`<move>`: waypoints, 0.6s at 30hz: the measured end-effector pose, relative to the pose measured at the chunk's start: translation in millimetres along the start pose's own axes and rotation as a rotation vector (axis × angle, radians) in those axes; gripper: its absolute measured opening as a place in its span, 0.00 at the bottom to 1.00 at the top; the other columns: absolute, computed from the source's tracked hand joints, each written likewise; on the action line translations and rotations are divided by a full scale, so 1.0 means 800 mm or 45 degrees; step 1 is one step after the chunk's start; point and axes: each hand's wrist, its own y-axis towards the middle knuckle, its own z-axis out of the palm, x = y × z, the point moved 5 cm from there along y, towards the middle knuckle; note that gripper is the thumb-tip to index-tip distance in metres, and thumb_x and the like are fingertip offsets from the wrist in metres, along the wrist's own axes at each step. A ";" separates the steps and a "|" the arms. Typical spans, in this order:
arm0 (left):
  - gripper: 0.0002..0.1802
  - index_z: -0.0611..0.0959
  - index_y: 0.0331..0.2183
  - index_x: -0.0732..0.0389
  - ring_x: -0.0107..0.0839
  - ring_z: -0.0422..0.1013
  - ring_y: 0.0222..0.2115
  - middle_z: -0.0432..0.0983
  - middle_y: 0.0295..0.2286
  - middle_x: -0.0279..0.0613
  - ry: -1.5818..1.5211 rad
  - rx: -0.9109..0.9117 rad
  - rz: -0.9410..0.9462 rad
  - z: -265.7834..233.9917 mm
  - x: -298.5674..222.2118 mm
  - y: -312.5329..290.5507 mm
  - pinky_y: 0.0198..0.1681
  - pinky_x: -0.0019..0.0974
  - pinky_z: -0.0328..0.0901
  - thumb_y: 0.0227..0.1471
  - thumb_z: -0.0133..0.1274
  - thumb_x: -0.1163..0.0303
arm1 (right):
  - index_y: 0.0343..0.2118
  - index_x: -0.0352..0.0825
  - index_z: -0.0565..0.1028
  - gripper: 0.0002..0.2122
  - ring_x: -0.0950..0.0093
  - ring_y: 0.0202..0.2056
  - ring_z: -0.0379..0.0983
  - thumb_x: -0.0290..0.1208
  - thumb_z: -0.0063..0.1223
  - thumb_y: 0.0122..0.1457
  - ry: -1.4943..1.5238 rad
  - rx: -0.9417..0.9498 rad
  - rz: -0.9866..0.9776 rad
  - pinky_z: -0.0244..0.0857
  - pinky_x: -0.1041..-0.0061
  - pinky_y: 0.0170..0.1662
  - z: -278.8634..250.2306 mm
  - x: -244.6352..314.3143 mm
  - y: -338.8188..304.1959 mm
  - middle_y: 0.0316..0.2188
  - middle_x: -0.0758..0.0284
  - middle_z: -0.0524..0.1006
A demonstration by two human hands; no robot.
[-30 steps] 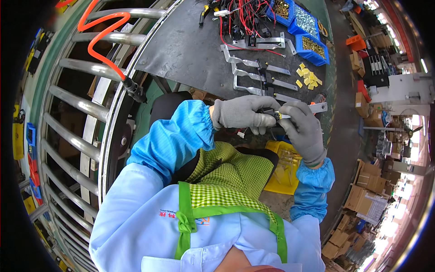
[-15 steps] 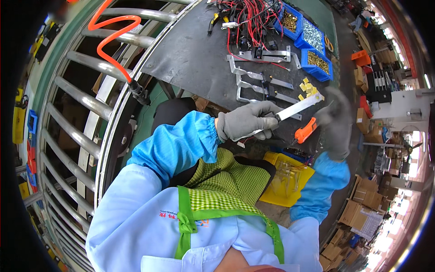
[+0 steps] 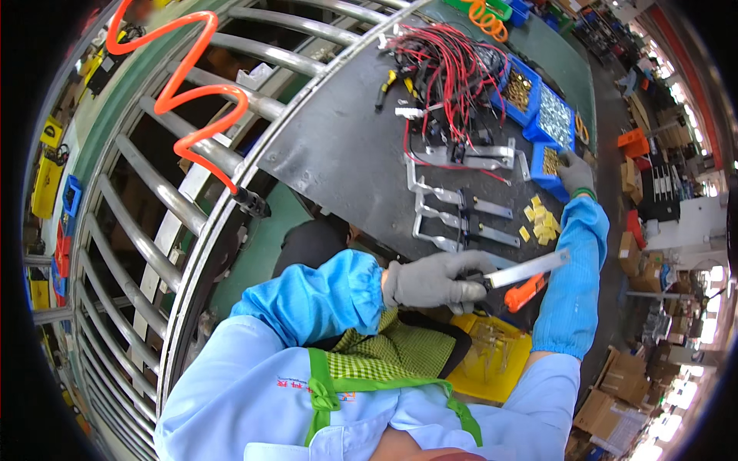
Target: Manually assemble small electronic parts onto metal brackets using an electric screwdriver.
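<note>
My left hand (image 3: 434,281), in a grey glove, is closed round a flat silver metal bracket (image 3: 532,270), whose long arm points right and slightly up. A small dark part shows on the bracket beside the fingers. At the right of the table my right hand (image 3: 575,174), gloved too, reaches into the nearest blue bin (image 3: 547,183) of small brass-coloured fasteners (image 3: 551,162); its fingertips are hidden there. An orange-handled tool (image 3: 526,293) lies just below the bracket's arm. Small yellow pieces (image 3: 543,223) are heaped between the two hands.
More metal brackets (image 3: 438,197) lie mid-table, below a tangle of red and black wires (image 3: 453,73). Two further blue bins (image 3: 555,115) hold small metal parts. A yellow tray (image 3: 489,361) is near my lap. An orange coiled hose (image 3: 201,88) hangs over the metal rollers at left.
My right hand has moved away from the bracket's end, up to the near blue bin. The bracket stays in my left hand. The whole view has shifted.
</note>
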 end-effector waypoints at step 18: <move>0.19 0.69 0.52 0.59 0.21 0.72 0.30 0.73 0.31 0.34 0.079 -0.268 0.179 -0.014 -0.015 0.002 0.32 0.26 0.70 0.61 0.51 0.66 | 0.35 0.35 0.75 0.05 0.75 0.33 0.75 0.29 0.50 0.59 0.853 -0.438 0.133 0.69 0.74 0.34 -0.088 0.063 -0.131 0.31 0.67 0.77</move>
